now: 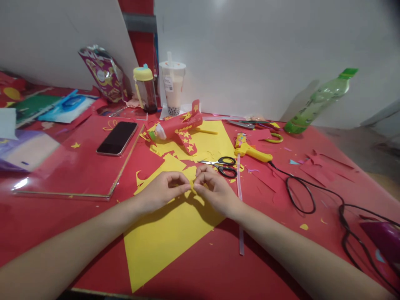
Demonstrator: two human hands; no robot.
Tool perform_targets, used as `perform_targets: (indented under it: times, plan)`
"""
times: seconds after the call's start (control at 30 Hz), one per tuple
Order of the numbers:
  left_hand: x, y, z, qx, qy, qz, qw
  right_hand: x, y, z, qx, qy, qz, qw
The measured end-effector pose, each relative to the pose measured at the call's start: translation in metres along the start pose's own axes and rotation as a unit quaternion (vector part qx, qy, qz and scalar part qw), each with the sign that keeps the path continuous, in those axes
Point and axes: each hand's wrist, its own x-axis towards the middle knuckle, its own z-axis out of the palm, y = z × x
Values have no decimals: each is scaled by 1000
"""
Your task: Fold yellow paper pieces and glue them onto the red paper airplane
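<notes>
Between my fingertips is a small yellow paper piece (192, 187), pinched from both sides. My left hand (165, 188) is closed on its left edge, and my right hand (215, 189) grips it from the right. Both hands hover over a yellow paper sheet (156, 250) lying on the red table. Black-handled scissors (225, 166) lie just beyond my right hand, blades slightly apart. Farther back rests a red paper airplane (181, 127) decorated with yellow stars. The exact shape of the pinched piece is partly hidden by fingers.
A yellow glue gun (254, 153) with a glue stick (239, 187) and black cord (300, 180) lies right. A phone (117, 138) sits left. Behind stand a yellow-lidded bottle (145, 89), a bubble tea cup (173, 89), a snack bag (103, 75) and a tilted green bottle (321, 102).
</notes>
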Motion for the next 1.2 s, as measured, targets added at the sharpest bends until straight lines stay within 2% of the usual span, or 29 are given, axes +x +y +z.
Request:
perform_targets:
  times: [0.13, 0.33, 0.43, 0.7, 0.87, 1.07, 1.2]
  plan:
    - [0, -2, 1, -12, 42, 12, 999, 1, 1, -2, 60, -1, 18, 998]
    - [-2, -1, 3, 3, 47, 29, 998, 2, 2, 0, 151, -10, 72, 986]
    - [-3, 0, 3, 40, 56, 34, 997, 3, 2, 0, 156, -17, 76, 985]
    - [-4, 0, 5, 144, 88, 67, 983, 2, 6, 1, 88, -19, 55, 994]
    - [-3, -3, 4, 164, 64, 49, 983, 2, 6, 1, -2, -22, 16, 1000]
    - [-1, 0, -1, 181, 16, 27, 983, 0, 1, -3, -136, -73, -83, 985]
    - [-1, 1, -3, 204, 10, 14, 979, -1, 1, -3, -173, -71, -90, 978]
